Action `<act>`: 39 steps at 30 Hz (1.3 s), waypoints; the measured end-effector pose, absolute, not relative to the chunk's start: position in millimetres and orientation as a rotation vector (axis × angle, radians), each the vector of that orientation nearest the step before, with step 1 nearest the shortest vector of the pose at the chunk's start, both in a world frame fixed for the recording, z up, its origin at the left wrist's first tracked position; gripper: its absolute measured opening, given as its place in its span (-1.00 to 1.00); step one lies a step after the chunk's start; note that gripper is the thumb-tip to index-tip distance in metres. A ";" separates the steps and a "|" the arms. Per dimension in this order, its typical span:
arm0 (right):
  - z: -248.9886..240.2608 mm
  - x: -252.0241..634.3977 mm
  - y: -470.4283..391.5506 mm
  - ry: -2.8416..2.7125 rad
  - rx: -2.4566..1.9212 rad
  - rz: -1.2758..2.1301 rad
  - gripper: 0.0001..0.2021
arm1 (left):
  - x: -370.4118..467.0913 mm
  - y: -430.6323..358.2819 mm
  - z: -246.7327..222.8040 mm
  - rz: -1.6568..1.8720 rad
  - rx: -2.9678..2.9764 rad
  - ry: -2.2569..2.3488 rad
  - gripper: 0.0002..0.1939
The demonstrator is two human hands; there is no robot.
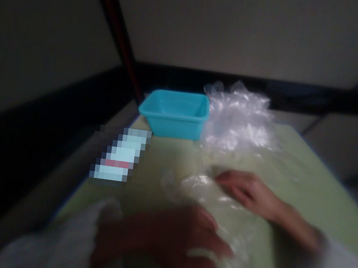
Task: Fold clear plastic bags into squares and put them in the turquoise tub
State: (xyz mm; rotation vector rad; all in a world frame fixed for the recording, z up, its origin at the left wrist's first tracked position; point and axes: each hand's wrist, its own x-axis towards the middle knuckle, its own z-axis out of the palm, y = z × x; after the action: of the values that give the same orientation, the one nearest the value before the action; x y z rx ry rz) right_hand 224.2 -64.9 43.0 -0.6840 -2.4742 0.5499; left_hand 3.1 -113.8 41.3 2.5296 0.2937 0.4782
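A clear, crinkled plastic bag (199,181) lies spread on the table between my hands. My left hand (184,240) is low over its near part, blurred, with the fingers stretched out and a gap between them. At the bag's far right side, my right hand (253,194) has its fingers bent and pressed together on the film. The exact grip of the fingertips is hard to see in the dim light. Glare and blur hide most of the bag's outline.
A turquoise plastic basin (176,127) stands at the back of the greenish table (162,162). Right beside it is a heap of clear plastic bags (240,120). Along the left edge lies a pixelated, bright phone-like rectangle (122,153). Pale walls rise behind.
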 end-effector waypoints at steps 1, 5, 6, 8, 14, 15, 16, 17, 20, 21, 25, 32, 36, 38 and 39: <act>41.0 222.0 -65.5 -2.479 -0.665 0.581 -0.73 | 3.7 -112.9 41.1 0.501 2.509 0.322 -0.72; 32.0 216.5 -65.7 -2.481 -0.656 0.605 -0.74 | 7.9 -107.8 33.5 0.496 2.667 0.394 -0.71; 30.3 216.0 -65.3 -2.474 -0.662 0.594 -0.74 | 8.5 -106.8 31.2 0.484 2.726 0.370 -0.72; 27.8 215.7 -64.7 -2.475 -0.660 0.564 -0.76 | 7.6 -103.7 28.3 0.529 2.772 0.373 -0.79; 26.8 212.4 -69.7 -2.522 -0.542 0.319 -0.74 | -8.9 -73.4 30.1 0.811 2.512 1.441 -0.88; 27.6 210.5 -72.3 -2.515 -0.510 0.275 -0.73 | -11.3 -67.8 29.2 0.749 2.473 1.507 -0.83; 28.4 208.0 -75.3 -2.509 -0.479 0.241 -0.73 | -12.9 -63.2 27.5 0.707 2.445 1.529 -0.82; 29.2 205.1 -78.6 -2.504 -0.446 0.213 -0.72 | -13.5 -60.0 25.5 0.660 2.431 1.520 -0.82; 29.9 195.0 -88.1 -2.517 -0.372 0.143 -0.70 | -12.1 -57.8 19.7 0.618 2.408 1.369 -0.88; 29.2 191.8 -90.4 -2.527 -0.389 0.129 -0.70 | -11.4 -58.6 18.7 0.630 2.394 1.307 -0.88; 23.1 183.5 -93.6 -2.602 -0.526 0.163 -0.72 | -11.4 -62.9 19.9 0.705 2.260 1.115 -0.86; 22.0 183.5 -90.8 -2.784 -0.269 0.172 -0.69 | -10.7 -64.5 22.6 0.743 1.887 1.068 -0.88; 26.4 184.2 -90.5 -2.834 -0.199 0.174 -0.67 | -9.6 -58.7 24.5 0.815 1.762 1.035 -0.76; 26.6 184.2 -90.7 -2.842 -0.219 0.201 -0.66 | -10.8 -54.7 28.0 0.884 1.747 1.091 -0.68; 26.2 184.1 -90.8 -2.843 -0.237 0.216 -0.66 | -11.8 -52.6 30.2 0.929 1.745 1.124 -0.68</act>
State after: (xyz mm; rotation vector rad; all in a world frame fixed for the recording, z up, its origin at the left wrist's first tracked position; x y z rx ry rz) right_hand 184.1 -90.8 26.2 -0.2372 -2.8432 0.2159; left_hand -11.8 -52.6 30.2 1.7450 1.1241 0.9289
